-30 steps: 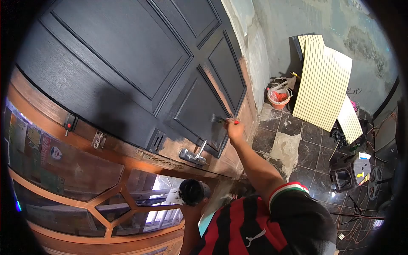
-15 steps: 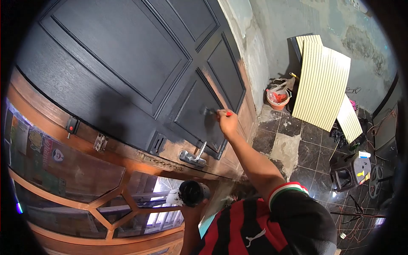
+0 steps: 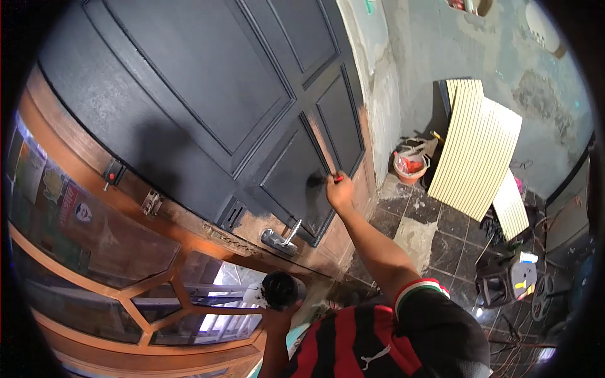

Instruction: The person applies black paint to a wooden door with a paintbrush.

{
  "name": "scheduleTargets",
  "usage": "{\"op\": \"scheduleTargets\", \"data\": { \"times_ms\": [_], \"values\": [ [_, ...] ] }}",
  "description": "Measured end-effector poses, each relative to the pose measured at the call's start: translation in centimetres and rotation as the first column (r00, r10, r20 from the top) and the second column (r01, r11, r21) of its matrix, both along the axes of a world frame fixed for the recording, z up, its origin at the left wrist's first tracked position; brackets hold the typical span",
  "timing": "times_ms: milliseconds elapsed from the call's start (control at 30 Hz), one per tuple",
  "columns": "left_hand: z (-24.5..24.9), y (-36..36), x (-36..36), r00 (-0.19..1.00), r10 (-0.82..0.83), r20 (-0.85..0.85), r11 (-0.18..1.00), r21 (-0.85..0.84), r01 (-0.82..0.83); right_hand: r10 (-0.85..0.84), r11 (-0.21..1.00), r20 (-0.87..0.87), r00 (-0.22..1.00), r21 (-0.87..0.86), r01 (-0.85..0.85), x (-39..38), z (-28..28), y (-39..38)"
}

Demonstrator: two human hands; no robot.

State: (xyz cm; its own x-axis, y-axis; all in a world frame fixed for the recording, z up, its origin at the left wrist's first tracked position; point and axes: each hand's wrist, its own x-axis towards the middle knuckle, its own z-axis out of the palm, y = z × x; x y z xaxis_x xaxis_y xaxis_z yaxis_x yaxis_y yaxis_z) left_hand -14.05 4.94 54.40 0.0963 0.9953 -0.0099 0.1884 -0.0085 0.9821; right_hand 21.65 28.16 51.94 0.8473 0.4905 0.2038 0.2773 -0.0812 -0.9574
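Head view: paintbrush (image 3: 317, 181) nearer door handle (image 3: 280, 240)

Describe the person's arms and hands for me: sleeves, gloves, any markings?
The right hand and left hand are bare, with no gloves and no watch that shows. The right arm has a short black sleeve with a red, white and green striped cuff. The shirt is striped red and black, with a white leaping-cat logo.

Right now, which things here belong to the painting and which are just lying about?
In use: brush in right hand, at the door; paint can in left hand.
Lying about: red bucket, ribbed panels, dark stool, on the floor.
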Motion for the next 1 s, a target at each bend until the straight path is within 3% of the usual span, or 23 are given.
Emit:
{"op": "scheduleTargets", "data": {
  "times_ms": [100, 200, 233, 300, 367, 433, 500, 600, 700, 800, 900, 933, 1000],
  "values": [
    [0.2, -0.3, 0.9, 1.0, 0.017, 0.023, 0.999, 0.029, -0.017, 0.299, 0.91, -0.205, 0.932, 0.354, -0.214, 2.3, 8.0, 1.0],
    [-0.6, -0.9, 1.8, 0.995, 0.076, 0.067, 0.997, 0.025, -0.078, 0.618, 0.591, -0.404, 0.674, 0.805, -0.06, 3.4, 12.6, 1.6],
    [-1.0, -0.9, 2.1, 0.991, 0.104, 0.079, 0.994, 0.018, -0.106, 0.637, 0.566, -0.413, 0.65, 0.824, -0.031, 3.6, 13.1, 0.9],
    [-1.1, -1.2, 2.6, 0.994, 0.084, 0.064, 0.995, 0.043, -0.087, 0.687, 0.521, -0.415, 0.597, 0.854, -0.005, 3.8, 9.6, 1.3],
    [-1.1, -1.8, 3.2, 0.997, 0.077, 0.029, 0.997, 0.026, -0.078, 0.591, 0.701, -0.556, 0.584, 0.712, -0.032, 3.3, 1.7, 2.5],
    [-1.9, -2.6, 3.4, 0.994, 0.103, 0.026, 0.994, 0.033, -0.104, 0.409, 0.886, -0.558, 0.722, 0.431, -0.168, 4.0, -6.5, 2.7],
    [-1.6, -3.0, 4.9, 0.986, 0.15, 0.074, 0.987, 0.048, -0.154, 0.188, 0.982, -0.37, 0.91, 0.071, -0.174, 4.5, -8.1, 2.0],
    [2.2, -4.4, 7.9, 0.961, 0.218, 0.172, 0.972, 0.053, -0.23, 0.359, 0.932, -0.266, 0.894, 0.157, -0.328, 5.1, -4.9, 3.0],
    [0.5, -5.0, 9.1, 0.968, 0.237, 0.083, 0.968, 0.069, -0.243, 0.518, 0.781, -0.207, 0.83, 0.511, -0.359, 5.4, 3.9, 3.9],
    [1.8, -5.6, 11.7, 0.956, 0.25, 0.151, 0.967, 0.008, -0.254, 0.647, 0.581, -0.234, 0.726, 0.768, -0.271, 5.1, 11.3, 2.5],
    [1.3, -5.9, 13.5, 0.945, 0.279, 0.172, 0.959, 0.009, -0.285, 0.613, 0.638, -0.114, 0.781, 0.654, -0.405, 4.7, 10.6, 1.8],
    [0.8, -6.3, 13.9, 0.949, 0.286, 0.133, 0.956, 0.021, -0.291, 0.499, 0.69, 0.082, 0.863, 0.565, -0.453, 5.1, 9.6, 2.0],
    [-0.1, -6.6, 14.1, 0.952, 0.302, 0.05, 0.951, 0.055, -0.305, 0.379, 0.766, 0.083, 0.922, 0.53, -0.363, 5.1, 10.4, 1.1]
  ]
}}
